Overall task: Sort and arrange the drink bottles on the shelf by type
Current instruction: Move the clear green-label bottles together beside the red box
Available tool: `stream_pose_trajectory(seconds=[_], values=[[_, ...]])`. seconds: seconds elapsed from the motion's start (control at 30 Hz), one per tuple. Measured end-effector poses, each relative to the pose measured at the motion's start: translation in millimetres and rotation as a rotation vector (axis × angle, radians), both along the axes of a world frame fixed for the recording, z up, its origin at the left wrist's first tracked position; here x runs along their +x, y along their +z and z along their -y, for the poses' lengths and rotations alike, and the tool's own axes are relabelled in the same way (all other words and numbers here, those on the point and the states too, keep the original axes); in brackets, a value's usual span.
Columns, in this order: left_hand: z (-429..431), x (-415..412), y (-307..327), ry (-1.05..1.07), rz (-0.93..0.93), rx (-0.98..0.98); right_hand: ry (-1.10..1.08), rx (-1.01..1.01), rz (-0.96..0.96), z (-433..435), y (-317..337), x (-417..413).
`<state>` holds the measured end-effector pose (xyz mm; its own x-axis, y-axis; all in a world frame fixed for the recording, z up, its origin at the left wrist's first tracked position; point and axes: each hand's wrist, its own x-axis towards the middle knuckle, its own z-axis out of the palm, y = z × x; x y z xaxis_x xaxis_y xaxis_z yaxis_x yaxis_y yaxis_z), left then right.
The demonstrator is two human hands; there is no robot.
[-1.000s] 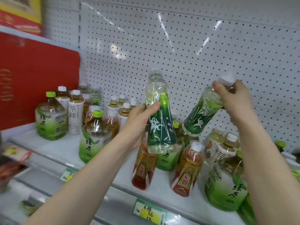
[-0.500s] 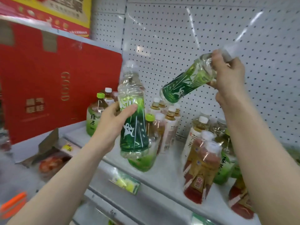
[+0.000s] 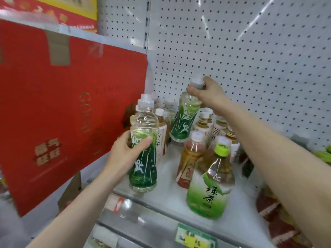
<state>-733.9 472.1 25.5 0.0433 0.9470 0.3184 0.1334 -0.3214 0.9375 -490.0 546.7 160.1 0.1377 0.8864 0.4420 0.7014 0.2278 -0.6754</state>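
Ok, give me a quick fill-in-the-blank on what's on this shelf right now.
1. The right hand grips the far bottle at its white ____.
2. The left hand holds the near bottle, whose sleeve is ____.
3. The carton on the left is ____.
Missing words: cap; green; red.

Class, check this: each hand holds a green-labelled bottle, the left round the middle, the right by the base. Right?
Not quite. The head view shows the right hand holding its bottle by the cap, at the top, not the base. The rest stands: the left hand grips the other bottle round the middle, and both are green-labelled.
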Motion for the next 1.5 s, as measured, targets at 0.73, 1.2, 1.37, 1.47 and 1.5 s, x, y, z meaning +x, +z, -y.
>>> stream_pose_trajectory(seconds=[0.73, 1.2, 1.37, 1.47, 1.5], values=[[-37.7, 7.2, -16.2, 0.044, -0.242, 0.0, -0.023, -0.395, 0.392, -88.2, -41.1, -22.2], [-26.4, 25.1, -31.8, -0.05, -0.274, 0.003, 0.284, -0.279, 0.338, -32.5, -11.7, -17.2], [-23.5, 23.8, -40.8, 0.0, -0.248, -0.002, 0.348, -0.291, 0.567, -39.8, -26.5, -41.5], [-20.2, 21.2, -39.0, 0.016, -0.311, 0.007, 0.389, -0.324, 0.612, -52.5, -32.8, -52.6], [-19.0, 20.5, -37.9, 0.041, -0.347, 0.036, 0.398, -0.332, 0.605, -54.6, -33.9, -52.7]])
